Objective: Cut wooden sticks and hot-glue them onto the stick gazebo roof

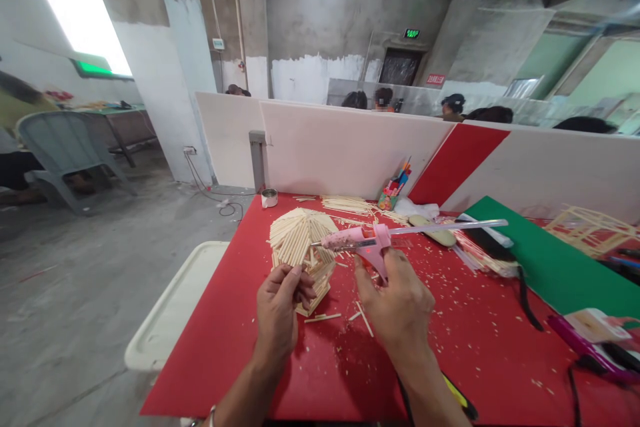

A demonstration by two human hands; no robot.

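My right hand (403, 300) is wrapped round the handle of a pink hot glue gun (357, 238), with a long clear glue stick standing out of its back end. The gun's nozzle points left, at the roof of a small pavilion model (300, 233) built from thin wooden sticks. My left hand (283, 300) is at the roof's lower front edge, thumb and fingers pinched together. Whatever lies between those fingertips is too small or hidden to tell. Below the roof, the model's stick-built base (317, 287) is partly covered by my left hand.
Loose sticks (347, 205) lie at the back of the red table (225, 347), near a tin (269, 197) and a pen cup (389, 197). Scraps dot the surface. A green board (565, 260), a stick frame (593, 230) and a purple device (585, 347) occupy the right.
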